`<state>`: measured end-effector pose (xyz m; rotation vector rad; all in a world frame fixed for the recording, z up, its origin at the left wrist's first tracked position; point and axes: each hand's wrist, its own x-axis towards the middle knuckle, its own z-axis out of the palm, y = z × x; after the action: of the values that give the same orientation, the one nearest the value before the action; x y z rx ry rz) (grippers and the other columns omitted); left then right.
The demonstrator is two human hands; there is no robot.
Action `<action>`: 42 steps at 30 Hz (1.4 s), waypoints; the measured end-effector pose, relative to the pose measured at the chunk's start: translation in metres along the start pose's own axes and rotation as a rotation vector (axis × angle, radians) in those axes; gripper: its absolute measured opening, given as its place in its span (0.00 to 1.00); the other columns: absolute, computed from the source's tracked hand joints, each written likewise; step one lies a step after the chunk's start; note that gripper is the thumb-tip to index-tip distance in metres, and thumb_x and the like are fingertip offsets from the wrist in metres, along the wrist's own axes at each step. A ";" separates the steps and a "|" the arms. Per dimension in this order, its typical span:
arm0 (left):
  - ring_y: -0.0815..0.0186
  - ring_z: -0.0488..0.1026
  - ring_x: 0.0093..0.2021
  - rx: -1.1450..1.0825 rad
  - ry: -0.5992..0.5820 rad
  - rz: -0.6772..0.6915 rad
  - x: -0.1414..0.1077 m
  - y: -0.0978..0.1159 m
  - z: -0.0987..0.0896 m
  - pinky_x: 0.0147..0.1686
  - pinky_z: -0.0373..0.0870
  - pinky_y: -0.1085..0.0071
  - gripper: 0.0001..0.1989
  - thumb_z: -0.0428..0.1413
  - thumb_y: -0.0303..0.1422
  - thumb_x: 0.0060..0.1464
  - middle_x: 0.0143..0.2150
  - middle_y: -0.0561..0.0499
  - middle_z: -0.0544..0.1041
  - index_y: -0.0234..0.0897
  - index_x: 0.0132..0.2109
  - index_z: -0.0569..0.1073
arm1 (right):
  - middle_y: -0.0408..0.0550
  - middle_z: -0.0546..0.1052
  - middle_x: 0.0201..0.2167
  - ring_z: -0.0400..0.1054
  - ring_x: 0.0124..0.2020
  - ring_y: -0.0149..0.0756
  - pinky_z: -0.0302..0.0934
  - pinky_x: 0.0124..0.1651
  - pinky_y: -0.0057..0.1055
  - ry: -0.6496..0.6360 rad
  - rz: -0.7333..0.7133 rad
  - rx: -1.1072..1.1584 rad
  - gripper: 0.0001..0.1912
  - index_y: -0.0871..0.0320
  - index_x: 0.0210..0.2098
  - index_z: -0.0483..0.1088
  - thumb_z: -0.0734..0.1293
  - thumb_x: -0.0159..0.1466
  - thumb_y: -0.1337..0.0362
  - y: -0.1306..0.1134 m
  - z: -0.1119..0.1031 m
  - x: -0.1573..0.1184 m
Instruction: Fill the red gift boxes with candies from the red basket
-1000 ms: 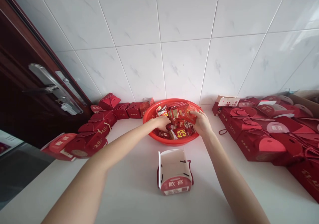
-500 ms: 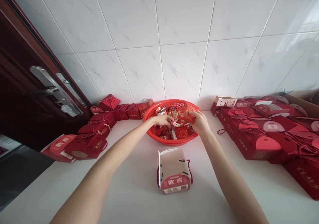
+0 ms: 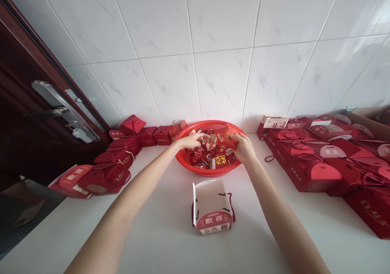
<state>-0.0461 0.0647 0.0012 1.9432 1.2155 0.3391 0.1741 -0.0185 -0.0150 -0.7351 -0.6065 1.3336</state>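
A red plastic basket point(image 3: 210, 173) holds wrapped sweets point(image 3: 210, 144) and small red packets. My left hand point(image 3: 192, 140) reaches into its left side, fingers apart over the sweets, with nothing visible between them. At the basket's right rim my right hand point(image 3: 244, 147) pinches a thin red packet point(image 3: 228, 138) with gold print. Nearer to me stands an open gift box point(image 3: 215, 222), red outside and white inside, with dark red cord handles at its sides. Its interior faces up between my forearms.
Closed red gift boxes point(image 3: 105, 178) line the left side of the white table point(image 3: 164, 225). Many more red boxes point(image 3: 313, 172) crowd the right side. A tiled wall point(image 3: 222, 79) rises behind, and a dark door point(image 3: 18, 103) with a metal handle is at left.
My left hand has shifted left and slightly up within the basket, its fingers spreading. A red packet with gold characters shows more plainly among the sweets. My right hand still holds its packet.
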 end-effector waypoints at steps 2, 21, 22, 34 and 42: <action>0.63 0.76 0.39 0.005 -0.014 -0.010 -0.001 -0.002 -0.004 0.36 0.71 0.72 0.36 0.60 0.22 0.42 0.41 0.51 0.77 0.41 0.61 0.71 | 0.40 0.79 0.24 0.72 0.28 0.33 0.67 0.30 0.28 0.002 0.002 0.003 0.11 0.55 0.24 0.71 0.75 0.41 0.68 -0.001 0.001 -0.001; 0.62 0.72 0.28 0.515 -0.098 -0.005 0.013 0.015 0.042 0.28 0.62 0.71 0.06 0.63 0.30 0.42 0.21 0.53 0.74 0.38 0.21 0.73 | 0.39 0.78 0.24 0.75 0.30 0.38 0.66 0.30 0.31 -0.020 -0.012 -0.025 0.13 0.54 0.26 0.69 0.76 0.43 0.67 0.001 -0.002 0.000; 0.62 0.71 0.27 0.523 -0.097 -0.013 0.015 0.014 0.045 0.28 0.61 0.70 0.09 0.63 0.30 0.40 0.19 0.53 0.71 0.38 0.20 0.71 | 0.39 0.78 0.24 0.75 0.31 0.38 0.66 0.30 0.31 -0.023 -0.014 -0.027 0.13 0.54 0.26 0.69 0.76 0.43 0.67 0.001 -0.002 0.000; 0.60 0.75 0.40 0.264 0.073 0.095 -0.005 0.014 0.005 0.40 0.68 0.69 0.17 0.60 0.46 0.52 0.39 0.50 0.80 0.35 0.37 0.79 | 0.41 0.79 0.26 0.76 0.31 0.39 0.69 0.34 0.33 -0.055 -0.045 -0.037 0.12 0.55 0.27 0.72 0.76 0.44 0.65 0.003 -0.003 0.001; 0.58 0.75 0.46 -0.188 0.073 0.234 -0.023 0.037 0.015 0.47 0.70 0.66 0.26 0.62 0.55 0.49 0.42 0.48 0.81 0.35 0.42 0.78 | 0.41 0.82 0.31 0.76 0.34 0.37 0.71 0.39 0.31 -0.048 -0.107 -0.090 0.15 0.54 0.32 0.76 0.77 0.45 0.64 0.007 -0.002 0.002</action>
<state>-0.0253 0.0302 0.0232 1.9240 0.9648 0.6277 0.1713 -0.0167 -0.0214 -0.7347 -0.7381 1.2348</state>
